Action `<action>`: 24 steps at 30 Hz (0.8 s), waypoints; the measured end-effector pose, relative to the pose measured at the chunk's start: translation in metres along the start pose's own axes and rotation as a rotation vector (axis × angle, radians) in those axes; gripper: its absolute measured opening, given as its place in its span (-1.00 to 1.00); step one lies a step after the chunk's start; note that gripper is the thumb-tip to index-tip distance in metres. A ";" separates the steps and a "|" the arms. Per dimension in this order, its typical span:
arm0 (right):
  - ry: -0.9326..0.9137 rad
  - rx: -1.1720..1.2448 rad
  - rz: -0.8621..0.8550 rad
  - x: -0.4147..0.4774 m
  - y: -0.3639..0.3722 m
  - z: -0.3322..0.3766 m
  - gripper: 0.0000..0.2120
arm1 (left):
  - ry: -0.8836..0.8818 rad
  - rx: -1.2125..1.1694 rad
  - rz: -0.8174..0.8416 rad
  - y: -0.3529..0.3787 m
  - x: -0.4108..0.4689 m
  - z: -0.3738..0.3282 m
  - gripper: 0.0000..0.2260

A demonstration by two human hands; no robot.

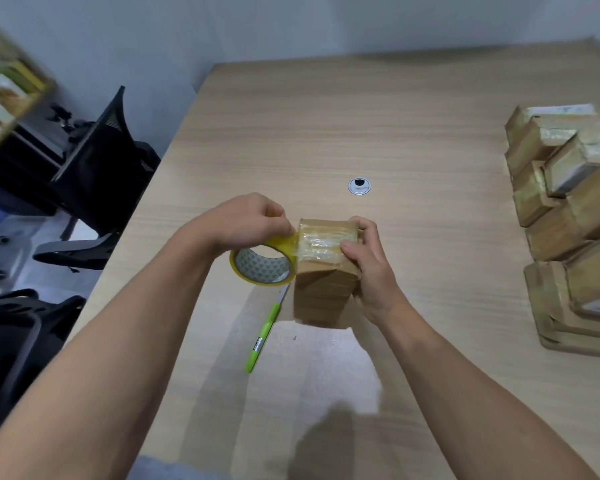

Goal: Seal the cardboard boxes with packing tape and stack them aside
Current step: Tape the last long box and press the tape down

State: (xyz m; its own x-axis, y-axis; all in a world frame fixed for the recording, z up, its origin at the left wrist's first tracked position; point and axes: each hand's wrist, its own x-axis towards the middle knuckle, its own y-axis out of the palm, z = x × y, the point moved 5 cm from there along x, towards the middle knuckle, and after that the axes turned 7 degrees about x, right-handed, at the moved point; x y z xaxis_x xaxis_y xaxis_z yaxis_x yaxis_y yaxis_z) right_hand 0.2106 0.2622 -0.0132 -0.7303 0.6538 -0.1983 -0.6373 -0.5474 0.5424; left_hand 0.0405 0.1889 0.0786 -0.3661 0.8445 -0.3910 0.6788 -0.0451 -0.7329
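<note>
A small brown cardboard box [323,292] stands on end on the wooden table [361,126], its upper part wrapped in shiny clear tape. My right hand [369,261] grips the box from the right, thumb pressed on the taped face. My left hand [246,220] holds a yellowish roll of packing tape [262,265] against the box's left side, fingers pinching the tape where it leaves the roll. A short stretch of tape runs from the roll onto the box.
A green utility knife [264,332] lies on the table just left of the box. Several taped cardboard boxes [565,209] are piled at the right edge. A round cable grommet [359,186] sits behind the box. Black office chairs [97,168] stand left of the table.
</note>
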 end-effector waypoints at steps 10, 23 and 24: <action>-0.086 -0.500 -0.178 -0.015 -0.056 0.051 -0.53 | 0.184 -0.158 0.160 0.038 0.008 -0.053 -0.69; 0.196 -0.440 -0.361 -0.033 -0.117 0.027 -0.41 | 0.215 -0.568 0.208 0.111 0.032 -0.075 -0.70; 0.168 -0.444 -0.387 -0.033 -0.120 0.026 -0.38 | 0.201 -0.548 0.213 0.112 0.033 -0.075 -0.69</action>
State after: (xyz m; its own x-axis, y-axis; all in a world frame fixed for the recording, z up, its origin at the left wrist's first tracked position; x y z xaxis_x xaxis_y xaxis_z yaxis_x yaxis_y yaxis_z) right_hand 0.3177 0.3196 -0.0509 -0.4314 0.7772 -0.4581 -0.8792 -0.4759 0.0206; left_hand 0.1523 0.2520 0.0259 -0.0957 0.9336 -0.3453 0.9713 0.0117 -0.2375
